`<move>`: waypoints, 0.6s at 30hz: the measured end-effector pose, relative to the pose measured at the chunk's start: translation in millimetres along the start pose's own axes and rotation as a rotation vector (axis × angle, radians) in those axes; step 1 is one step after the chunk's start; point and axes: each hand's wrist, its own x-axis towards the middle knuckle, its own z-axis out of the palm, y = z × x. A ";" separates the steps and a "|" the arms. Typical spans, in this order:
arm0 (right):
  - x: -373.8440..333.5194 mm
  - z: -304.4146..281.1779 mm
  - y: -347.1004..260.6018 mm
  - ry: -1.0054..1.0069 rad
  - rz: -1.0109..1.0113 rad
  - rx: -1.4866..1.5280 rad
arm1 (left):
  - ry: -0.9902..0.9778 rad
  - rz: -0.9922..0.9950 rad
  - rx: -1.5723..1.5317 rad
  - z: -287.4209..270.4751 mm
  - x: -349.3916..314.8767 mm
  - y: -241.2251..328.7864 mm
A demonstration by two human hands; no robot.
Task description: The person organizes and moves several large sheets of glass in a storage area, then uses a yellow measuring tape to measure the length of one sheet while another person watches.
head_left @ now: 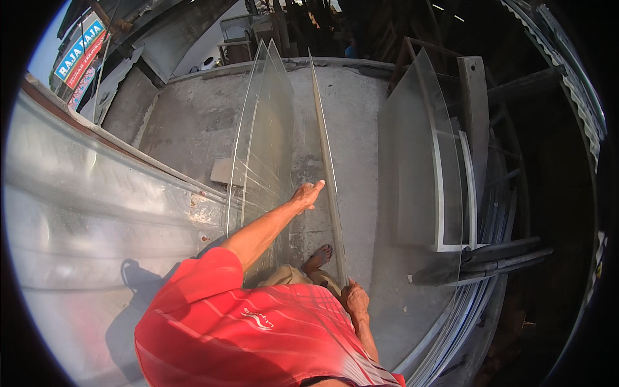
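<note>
A long pane of glass stands upright on edge between my hands, running from the far side back toward my body. My right hand has its fingers closed around the near end of this pane. Farther along, my left hand reaches out to the pane's left side, partly opened, its fingertips at or almost against the glass. Whether they touch it I cannot tell. To the left of that hand, more glass sheets stand upright close together, partly covered by my left arm.
At the right, large glass panes lean by a post, above long metal strips. A corrugated metal sheet walls the left. A flat block lies behind the left sheets. My bare foot is on the concrete floor.
</note>
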 end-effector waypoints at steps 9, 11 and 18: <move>15.1 -43.3 -20.2 0.015 0.181 0.085 | -0.170 -0.088 -0.042 -20.0 125.0 136.1; 22.8 -51.5 -24.6 0.018 0.245 0.100 | -0.194 -0.123 -0.042 -16.0 153.7 149.1; 74.6 -101.0 -68.9 -0.385 0.579 0.026 | -0.325 -0.359 0.157 -9.0 199.7 155.8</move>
